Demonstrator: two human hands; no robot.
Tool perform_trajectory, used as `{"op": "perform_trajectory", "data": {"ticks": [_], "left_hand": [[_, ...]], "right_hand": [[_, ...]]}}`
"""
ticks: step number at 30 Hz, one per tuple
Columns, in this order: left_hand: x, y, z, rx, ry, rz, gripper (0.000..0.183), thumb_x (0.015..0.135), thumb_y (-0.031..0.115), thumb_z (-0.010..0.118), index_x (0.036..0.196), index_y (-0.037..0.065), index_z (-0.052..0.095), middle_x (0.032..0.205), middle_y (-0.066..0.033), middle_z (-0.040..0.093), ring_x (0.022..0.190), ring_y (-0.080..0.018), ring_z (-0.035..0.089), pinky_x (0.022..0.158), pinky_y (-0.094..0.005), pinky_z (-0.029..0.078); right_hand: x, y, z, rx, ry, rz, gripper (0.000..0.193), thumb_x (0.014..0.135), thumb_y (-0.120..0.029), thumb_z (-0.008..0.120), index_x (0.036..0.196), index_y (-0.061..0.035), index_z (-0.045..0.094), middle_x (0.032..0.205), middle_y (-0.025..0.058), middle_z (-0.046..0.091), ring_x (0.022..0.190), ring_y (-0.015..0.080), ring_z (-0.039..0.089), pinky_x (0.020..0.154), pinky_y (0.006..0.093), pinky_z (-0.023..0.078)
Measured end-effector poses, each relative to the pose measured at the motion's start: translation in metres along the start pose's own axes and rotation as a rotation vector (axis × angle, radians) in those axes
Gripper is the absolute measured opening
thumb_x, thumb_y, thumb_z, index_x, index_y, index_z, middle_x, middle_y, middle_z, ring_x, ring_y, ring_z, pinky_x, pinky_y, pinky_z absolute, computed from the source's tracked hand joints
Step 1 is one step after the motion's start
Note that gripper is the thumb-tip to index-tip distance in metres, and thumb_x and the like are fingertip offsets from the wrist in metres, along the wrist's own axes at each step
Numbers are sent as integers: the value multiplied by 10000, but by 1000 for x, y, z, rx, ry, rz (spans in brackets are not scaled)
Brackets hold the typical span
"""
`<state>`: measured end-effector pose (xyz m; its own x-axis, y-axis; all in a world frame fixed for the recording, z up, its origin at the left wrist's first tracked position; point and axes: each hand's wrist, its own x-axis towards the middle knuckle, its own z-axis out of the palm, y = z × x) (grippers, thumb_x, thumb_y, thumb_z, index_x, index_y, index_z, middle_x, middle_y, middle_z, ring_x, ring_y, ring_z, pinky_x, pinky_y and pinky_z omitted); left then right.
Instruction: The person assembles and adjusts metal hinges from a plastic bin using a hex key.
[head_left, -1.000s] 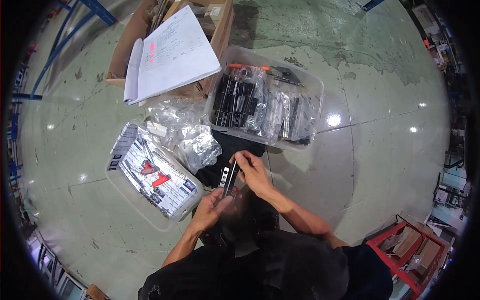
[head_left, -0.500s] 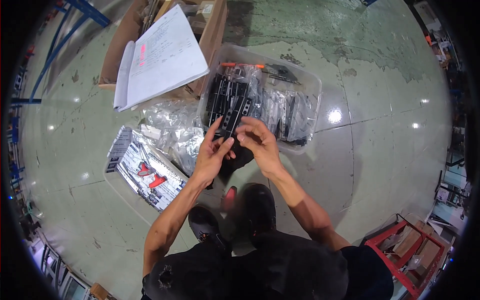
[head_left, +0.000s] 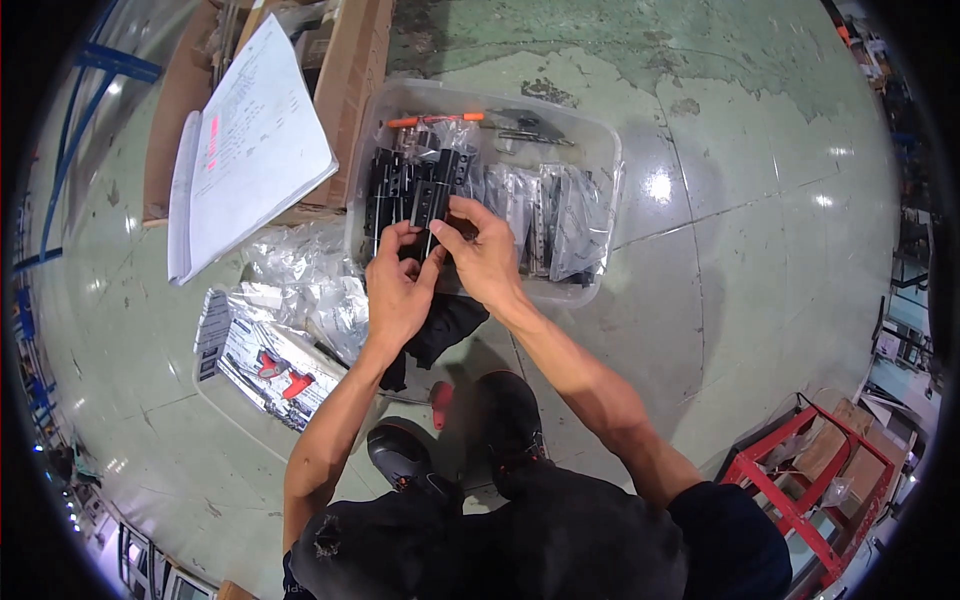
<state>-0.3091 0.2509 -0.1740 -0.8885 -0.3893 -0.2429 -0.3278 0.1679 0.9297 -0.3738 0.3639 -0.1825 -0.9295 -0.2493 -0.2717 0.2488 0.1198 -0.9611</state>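
My left hand (head_left: 397, 290) and my right hand (head_left: 484, 257) are both at a flat black metal part (head_left: 429, 203), fingertips pinching its lower end. The part is held over the near left side of a clear plastic bin (head_left: 600, 170) on the floor. Inside the bin lie several more black metal parts (head_left: 395, 185), clear bagged parts (head_left: 560, 215) and an orange-handled tool (head_left: 435, 120). A black cloth (head_left: 445, 325) lies under my wrists, just in front of the bin.
A cardboard box (head_left: 350, 80) with a white paper pad (head_left: 255, 150) on top stands left of the bin. Crumpled clear bags (head_left: 300, 275) and a shallow clear tray (head_left: 270, 365) with red-tipped items lie to the left. A red metal frame (head_left: 800, 480) is at the lower right. My black shoes (head_left: 500, 430) are below.
Both hands have moved away from my body, carrying the black part from above the cloth up to the bin's near left corner.
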Motion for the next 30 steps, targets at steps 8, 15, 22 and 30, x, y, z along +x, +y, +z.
{"op": "perform_trajectory", "data": {"ticks": [8,15,22,30], "left_hand": [[10,11,-4,9,-18,-49,427,832,-27,686,1227,-37,526,936,-88,624,631,-77,585,565,-221,481],[1,4,9,36,21,68,356,805,-37,707,1145,-8,603,840,-53,571,604,-79,537,515,-229,454],[-33,10,6,195,130,394,231,817,10,728,1035,23,653,711,-33,507,547,-85,488,464,-231,371],[-111,-11,14,-11,-42,468,130,800,-52,710,909,1,664,607,-20,546,483,-61,475,458,-209,377]], "right_hand": [[1,2,2,-210,122,-20,391,841,-103,725,1191,33,615,998,133,680,835,147,656,654,286,528],[-4,12,-11,-186,44,-85,360,816,-66,742,1158,1,652,1000,113,635,799,184,646,665,298,534],[-28,-2,-34,-494,315,-281,299,809,-86,723,1083,7,649,1011,166,648,755,302,648,666,365,523],[-29,13,-66,-739,194,-23,174,793,-111,731,856,36,663,964,183,652,737,333,644,712,408,509]]}}
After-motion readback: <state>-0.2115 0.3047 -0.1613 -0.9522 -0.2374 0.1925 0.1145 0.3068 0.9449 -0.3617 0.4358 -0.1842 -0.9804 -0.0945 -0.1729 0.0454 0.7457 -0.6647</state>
